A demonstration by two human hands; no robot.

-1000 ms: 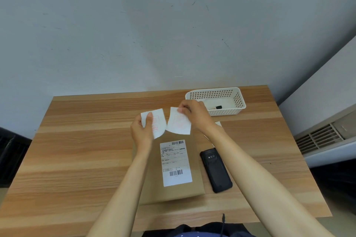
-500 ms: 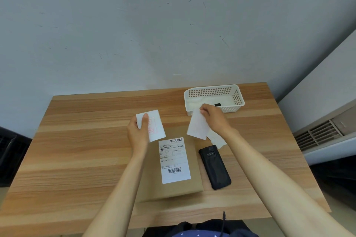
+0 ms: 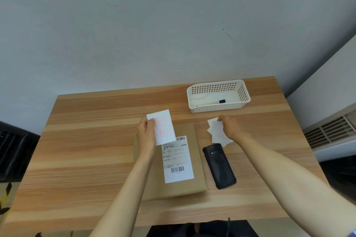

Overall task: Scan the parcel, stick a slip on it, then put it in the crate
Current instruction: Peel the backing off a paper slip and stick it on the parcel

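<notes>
A flat brown parcel (image 3: 194,183) with a white shipping label (image 3: 178,161) lies on the wooden table (image 3: 86,150) in front of me. My left hand (image 3: 146,134) holds a white slip with red print (image 3: 163,127) above the parcel's far left corner. My right hand (image 3: 229,127) pinches a small stack of white slips (image 3: 217,133) down at the table, right of the parcel. A black handheld scanner (image 3: 219,165) lies beside the parcel on the right. The white perforated crate (image 3: 218,95) stands at the back right.
A black-capped marker (image 3: 218,101) lies inside the crate. The wall rises directly behind the table. A white unit with a vent grille (image 3: 329,131) stands to the right of the table. A dark object (image 3: 11,156) sits off the left edge.
My right hand has carried its paper away from the left hand, to the right and down onto the slips by the scanner. My left hand has kept its slip above the parcel.
</notes>
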